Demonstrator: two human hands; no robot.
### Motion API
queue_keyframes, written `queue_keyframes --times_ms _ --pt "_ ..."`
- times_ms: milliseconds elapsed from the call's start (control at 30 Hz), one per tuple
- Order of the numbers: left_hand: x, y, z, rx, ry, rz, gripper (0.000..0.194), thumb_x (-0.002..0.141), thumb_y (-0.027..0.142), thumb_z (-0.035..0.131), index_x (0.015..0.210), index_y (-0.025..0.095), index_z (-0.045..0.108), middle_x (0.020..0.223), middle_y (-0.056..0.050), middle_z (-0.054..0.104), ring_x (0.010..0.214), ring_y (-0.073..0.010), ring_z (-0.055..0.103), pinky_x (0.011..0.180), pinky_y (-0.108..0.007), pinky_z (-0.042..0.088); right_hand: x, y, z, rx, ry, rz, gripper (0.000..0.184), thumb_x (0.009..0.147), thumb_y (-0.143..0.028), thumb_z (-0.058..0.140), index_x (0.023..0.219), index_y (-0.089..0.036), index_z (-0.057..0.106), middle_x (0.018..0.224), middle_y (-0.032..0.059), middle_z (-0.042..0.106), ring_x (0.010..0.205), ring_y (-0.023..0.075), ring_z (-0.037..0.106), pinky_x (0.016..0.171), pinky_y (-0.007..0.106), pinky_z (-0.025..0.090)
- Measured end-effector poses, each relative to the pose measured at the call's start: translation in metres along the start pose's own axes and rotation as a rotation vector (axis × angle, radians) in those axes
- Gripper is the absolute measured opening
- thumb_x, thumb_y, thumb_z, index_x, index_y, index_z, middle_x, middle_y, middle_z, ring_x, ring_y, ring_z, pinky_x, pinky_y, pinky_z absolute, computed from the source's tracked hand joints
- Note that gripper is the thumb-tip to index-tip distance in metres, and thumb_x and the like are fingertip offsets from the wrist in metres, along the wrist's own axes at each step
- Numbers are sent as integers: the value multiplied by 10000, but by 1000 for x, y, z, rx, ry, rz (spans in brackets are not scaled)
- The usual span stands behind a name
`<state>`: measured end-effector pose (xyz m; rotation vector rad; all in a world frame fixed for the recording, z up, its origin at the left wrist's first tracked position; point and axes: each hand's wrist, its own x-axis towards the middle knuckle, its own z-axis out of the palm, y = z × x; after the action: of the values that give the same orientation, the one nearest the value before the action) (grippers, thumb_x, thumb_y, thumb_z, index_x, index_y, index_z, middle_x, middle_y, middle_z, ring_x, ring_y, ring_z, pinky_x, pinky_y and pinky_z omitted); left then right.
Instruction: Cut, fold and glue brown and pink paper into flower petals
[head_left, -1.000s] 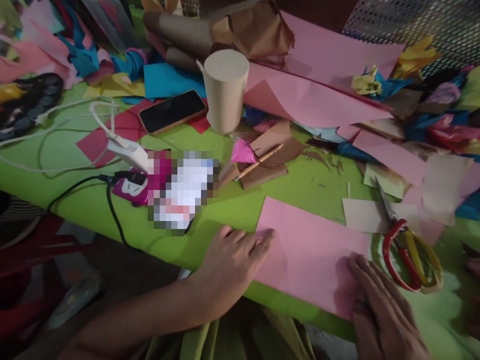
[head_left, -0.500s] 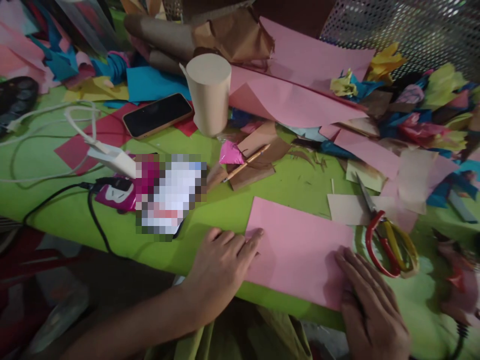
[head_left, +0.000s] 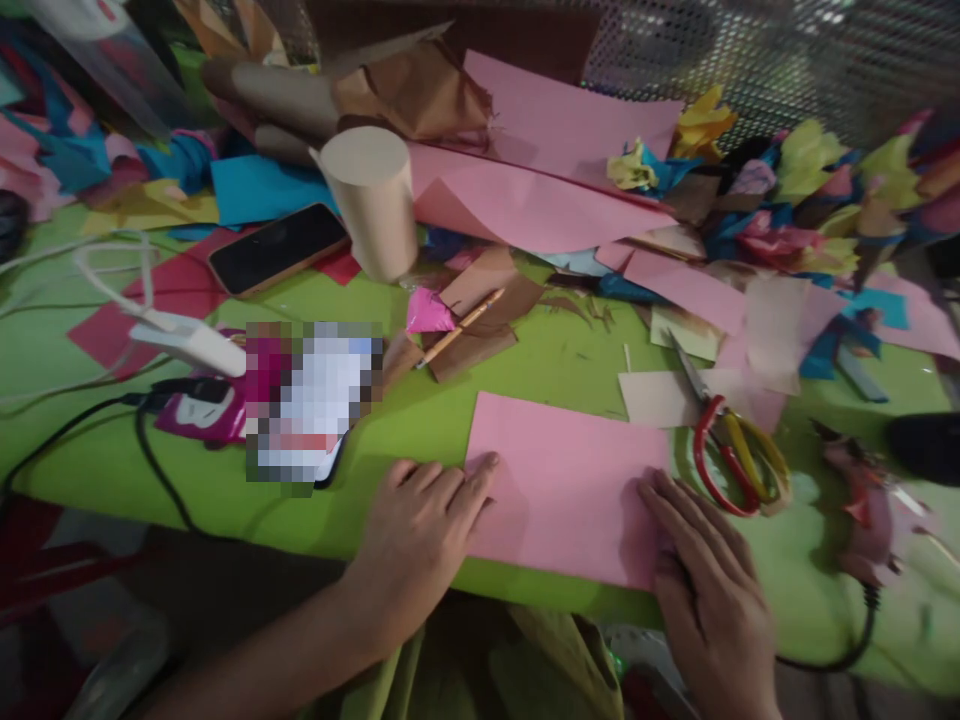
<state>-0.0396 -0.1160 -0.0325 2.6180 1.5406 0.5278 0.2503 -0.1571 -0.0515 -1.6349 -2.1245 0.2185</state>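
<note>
A rectangular sheet of pink paper (head_left: 562, 490) lies flat near the front edge of the green table (head_left: 420, 410). At its left edge rests my left hand (head_left: 420, 540), with the thumb stretched onto the sheet and the other fingers bent loosely on the tabletop. My right hand (head_left: 709, 570) covers the sheet's right edge, fingers stretched out and lying flat. Neither hand is wrapped round anything. Just beyond my right hand are scissors (head_left: 724, 440) with one red and one yellow handle, their blades across a pale paper strip (head_left: 649, 397).
A pink glue gun (head_left: 870, 510) with a black cord lies at the right. On the left are a lit, blurred-out phone (head_left: 319, 400), a dark phone (head_left: 277, 250) and a white charger (head_left: 191, 342). Behind stand a cream paper cylinder (head_left: 375, 205), a pencil (head_left: 461, 328) and coloured paper scraps.
The view has shifted to the right, bringing the glue gun fully into sight. Both hands keep their places on the pink sheet, which stays flat.
</note>
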Motion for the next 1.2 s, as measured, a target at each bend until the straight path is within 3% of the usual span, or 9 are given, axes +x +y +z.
queue_keyframes --times_ms 100,233,333,433,667,833,967,1067,1200 --pt "1 -1 -3 87 1 12 294 1010 209 538 1278 180 654 835 -43 703 753 -197 604 694 -359 403 4 -4 0 -2 6 7 605 925 -132 442 1511 -274 470 1489 80 570 1384 309 494 1086 540 441" --pt "9 -4 -5 71 -12 195 414 984 100 512 1366 234 601 1260 -83 684 1087 -221 626 933 -381 487 10 -7 -2 -39 -9 -6 614 901 -96 420 1496 -239 461 1483 103 561 1389 304 478 1121 540 417" --pt "17 -7 -7 -68 -149 409 415 993 88 441 1363 197 593 1452 -72 585 1312 -197 538 1102 -366 448 11 -8 -3 -68 -47 -14 613 892 -99 422 1497 -201 438 1497 135 534 1397 324 458 1139 566 396" --pt "20 -9 -9 -138 -275 405 450 984 86 428 1395 198 573 1495 -65 553 1401 -195 470 1180 -387 391 11 -9 -4 -82 -71 -20 605 900 -114 422 1501 -184 417 1512 157 510 1408 337 438 1146 583 387" --pt "13 -7 -8 -140 -344 440 648 924 570 609 1518 377 437 1650 -84 321 1505 -326 318 1209 -522 312 10 -7 0 -76 -53 -3 566 933 -144 406 1496 -181 443 1520 150 513 1417 325 440 1149 558 394" --pt "9 -9 -2 -89 -321 475 689 898 596 631 1525 418 410 1678 -84 247 1517 -338 288 1216 -524 284 10 -4 -6 -4 -24 22 580 982 -184 364 1556 -268 390 1581 91 464 1452 290 420 1169 542 370" --pt "9 -13 2 -84 -298 501 758 859 608 676 1532 402 396 1674 -93 256 1520 -345 281 1211 -539 290 -1 -35 -7 -123 90 40 620 1015 -298 410 1615 -271 255 1686 85 267 1539 308 260 1223 579 228" --pt "8 -14 6 -121 -281 498 818 853 593 693 1546 283 387 1650 -138 300 1520 -338 281 1223 -521 290 -13 -76 11 -108 -18 -169 695 1011 -368 414 1639 -225 153 1678 83 291 1557 264 216 1248 525 197" --pt "7 -13 6 -154 -282 393 947 855 535 702 1589 142 251 1602 -165 383 1506 -295 321 1246 -461 295 -21 -107 45 -119 -131 -285 698 985 -464 501 1598 -187 315 1660 77 336 1540 285 256 1252 471 226"
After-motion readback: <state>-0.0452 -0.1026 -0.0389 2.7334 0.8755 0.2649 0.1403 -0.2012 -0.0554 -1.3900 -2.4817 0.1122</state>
